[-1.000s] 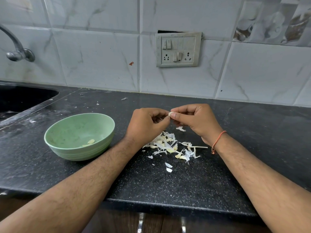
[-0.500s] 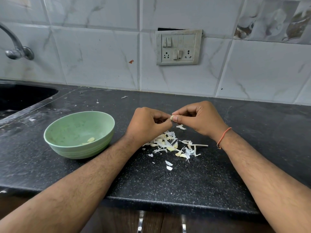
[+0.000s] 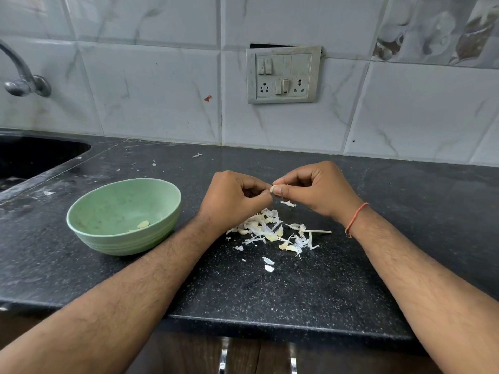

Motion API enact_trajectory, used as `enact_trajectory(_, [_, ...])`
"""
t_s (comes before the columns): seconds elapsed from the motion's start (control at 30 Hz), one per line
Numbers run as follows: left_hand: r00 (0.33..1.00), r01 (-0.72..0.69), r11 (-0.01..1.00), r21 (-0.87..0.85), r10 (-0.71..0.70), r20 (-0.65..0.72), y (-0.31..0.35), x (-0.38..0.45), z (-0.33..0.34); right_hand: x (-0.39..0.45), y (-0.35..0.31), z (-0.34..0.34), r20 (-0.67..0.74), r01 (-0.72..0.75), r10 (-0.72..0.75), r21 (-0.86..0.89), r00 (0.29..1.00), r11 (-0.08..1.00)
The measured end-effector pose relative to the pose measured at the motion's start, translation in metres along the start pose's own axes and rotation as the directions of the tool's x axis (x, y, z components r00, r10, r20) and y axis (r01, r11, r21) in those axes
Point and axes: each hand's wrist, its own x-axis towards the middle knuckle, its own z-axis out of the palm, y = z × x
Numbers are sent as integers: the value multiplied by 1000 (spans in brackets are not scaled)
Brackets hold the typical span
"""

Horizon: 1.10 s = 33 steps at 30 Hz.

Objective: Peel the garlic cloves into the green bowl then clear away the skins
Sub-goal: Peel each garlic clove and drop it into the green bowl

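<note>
From the head camera, both forearms reach in from the bottom corners and meet above the black stone counter (image 3: 310,287). The right hand (image 3: 316,188) has its knuckles up and fingers curled, pinching a small pale garlic clove (image 3: 272,189) between thumb and forefinger. The left hand (image 3: 232,198) is curled too, its fingertips meeting the clove from the nine o'clock side, so both hands grip the same clove; it hangs in the air above the heap of skins. An orange thread band (image 3: 356,218) circles the right wrist.

Directly below the hands, at six o'clock from the clove, lies a pile of papery garlic skins and unpeeled cloves (image 3: 272,230), with a thin dry stalk (image 3: 318,231) sticking out toward three o'clock. Two loose flakes (image 3: 268,264) lie nearer the counter edge.

The green bowl (image 3: 89,225) stands at nine o'clock from the pile, just beside the left forearm, and holds a peeled clove (image 3: 143,224). A dark sink (image 3: 29,157) and a metal tap (image 3: 23,82) sit at ten o'clock. A switch and socket plate (image 3: 283,74) is on the tiled wall at twelve.
</note>
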Motion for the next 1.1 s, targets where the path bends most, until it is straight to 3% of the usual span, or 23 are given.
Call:
enact_trajectory(0.23, [999,13,1000,-14,-13,-41,-1,2,1,1,3,2,-64,-15,20,66,998,998])
enact_trajectory(0.57, [999,27,1000,-9,-28,-37,-2,4,2,1,4,4,-102,-10,10,3,995,1000])
enact_trajectory(1.1, [999,28,998,-56,-27,18,0,6,3,0,0,13,-35,-114,145,445,989,888])
